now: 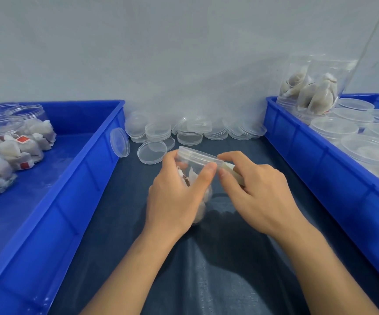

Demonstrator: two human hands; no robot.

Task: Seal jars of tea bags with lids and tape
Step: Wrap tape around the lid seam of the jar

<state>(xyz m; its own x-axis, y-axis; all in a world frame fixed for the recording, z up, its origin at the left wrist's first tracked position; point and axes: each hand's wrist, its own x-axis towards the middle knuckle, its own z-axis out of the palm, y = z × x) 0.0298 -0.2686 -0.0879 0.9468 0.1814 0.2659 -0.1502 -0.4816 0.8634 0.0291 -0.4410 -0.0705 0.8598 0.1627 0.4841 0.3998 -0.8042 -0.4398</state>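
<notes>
Dark cloth-covered bench (206,280) between two blue bins, left hand (174,198) gripping a lidded jar of tea bags (197,160) mid-bench, right hand (256,194) pinching tape (229,167) at its lid.

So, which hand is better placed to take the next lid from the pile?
Probably the right hand: it only pinches at the lid's rim, while the left hand grips the jar; the lid pile lies just beyond both.

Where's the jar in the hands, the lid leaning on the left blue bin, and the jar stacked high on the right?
held jar (203,194), head view, lower clear wall.
leaning lid (119,142), head view, flat face.
stacked jar (313,87), head view, side wall over tea bags.
</notes>
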